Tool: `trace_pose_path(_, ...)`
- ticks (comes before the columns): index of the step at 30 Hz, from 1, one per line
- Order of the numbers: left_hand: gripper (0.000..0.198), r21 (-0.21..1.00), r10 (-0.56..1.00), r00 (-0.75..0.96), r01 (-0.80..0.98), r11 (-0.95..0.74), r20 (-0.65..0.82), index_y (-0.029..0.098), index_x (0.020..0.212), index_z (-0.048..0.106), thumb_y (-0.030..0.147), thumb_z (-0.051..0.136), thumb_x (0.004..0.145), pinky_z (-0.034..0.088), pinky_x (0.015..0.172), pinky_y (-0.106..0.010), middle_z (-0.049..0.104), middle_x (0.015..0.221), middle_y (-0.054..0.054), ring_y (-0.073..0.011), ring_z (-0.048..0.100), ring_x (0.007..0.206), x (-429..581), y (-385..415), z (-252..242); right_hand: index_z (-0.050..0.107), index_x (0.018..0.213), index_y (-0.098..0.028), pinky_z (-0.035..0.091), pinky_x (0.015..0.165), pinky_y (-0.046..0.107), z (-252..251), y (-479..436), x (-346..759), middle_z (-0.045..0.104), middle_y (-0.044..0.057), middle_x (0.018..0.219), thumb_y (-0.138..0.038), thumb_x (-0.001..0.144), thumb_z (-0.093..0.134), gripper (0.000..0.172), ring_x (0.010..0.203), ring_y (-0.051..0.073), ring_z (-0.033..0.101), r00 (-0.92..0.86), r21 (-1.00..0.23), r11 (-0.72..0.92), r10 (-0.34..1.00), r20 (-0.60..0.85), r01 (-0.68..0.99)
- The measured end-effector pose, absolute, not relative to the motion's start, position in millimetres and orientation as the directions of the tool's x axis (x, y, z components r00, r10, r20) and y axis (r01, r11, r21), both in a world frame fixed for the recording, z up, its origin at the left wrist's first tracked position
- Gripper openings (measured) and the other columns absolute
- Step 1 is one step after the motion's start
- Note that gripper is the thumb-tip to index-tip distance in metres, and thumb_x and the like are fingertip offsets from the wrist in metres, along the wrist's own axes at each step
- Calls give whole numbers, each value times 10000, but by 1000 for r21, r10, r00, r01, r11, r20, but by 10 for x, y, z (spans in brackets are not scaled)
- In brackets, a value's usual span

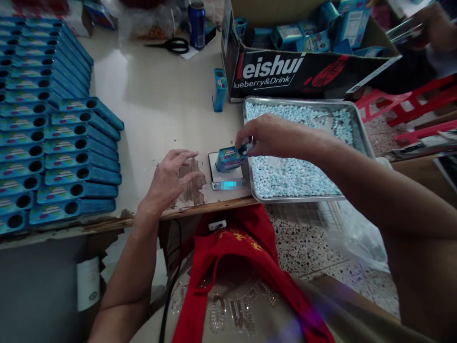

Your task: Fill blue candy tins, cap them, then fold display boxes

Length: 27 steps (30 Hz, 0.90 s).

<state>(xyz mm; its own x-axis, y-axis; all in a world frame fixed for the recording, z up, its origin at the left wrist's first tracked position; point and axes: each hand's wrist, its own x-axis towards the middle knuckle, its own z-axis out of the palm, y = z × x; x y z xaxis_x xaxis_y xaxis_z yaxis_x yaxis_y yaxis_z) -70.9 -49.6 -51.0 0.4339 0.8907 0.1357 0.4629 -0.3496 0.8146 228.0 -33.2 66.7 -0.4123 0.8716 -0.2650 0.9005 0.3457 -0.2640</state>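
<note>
A small blue candy box lies on a little white scale near the table's front edge. My right hand hovers over the box's right end with fingers pinched at its round opening; what they pinch is too small to name. My left hand rests flat on the table just left of the scale, fingers stretched out and holding nothing. Right of the scale a metal tray holds a heap of small pale blue candies.
Stacked rows of blue boxes fill the table's left side. One blue box stands upright beside a large cardboard carton of more boxes. Scissors and a can lie at the back. Red stools stand on the right.
</note>
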Motion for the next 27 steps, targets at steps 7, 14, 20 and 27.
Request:
trace_pose_path(7,470,802,898,413,480,-357,152,248,1320,757,406,864,891,674,1019,-447,646,1403,-106,-216,766,1010,-811,-496,-518,851,959,-226,506,829,325,576,-305,2300,731,8,839,-316,838,826,153,870,201,697,-396,-365,313,900,-181,877)
trace_pose_path(14,482,806,898,414,474,-355,152,249,1322,758,405,872,881,684,965,-410,649,1423,-105,-208,768,1009,-759,-482,-485,830,938,-206,548,756,334,604,-425,2331,763,38,843,-306,819,831,155,836,214,711,-304,-587,242,953,-7,772)
trace_pose_path(20,396,790,921,353,513,-336,163,243,1254,781,427,832,906,676,937,-393,732,1291,-81,-211,778,980,-851,-471,-473,804,1047,-219,591,800,423,200,-669,3158,767,77,966,-387,861,797,250,901,265,716,-27,-542,74,995,95,837)
trace_pose_path(27,350,754,962,267,618,-222,64,259,1218,782,405,828,904,650,963,-382,785,1211,-69,-230,784,1004,-898,-511,-501,583,1482,-258,478,1135,632,-474,-1153,3235,541,161,1588,-424,774,847,773,1415,430,509,-403,-312,346,904,-141,885)
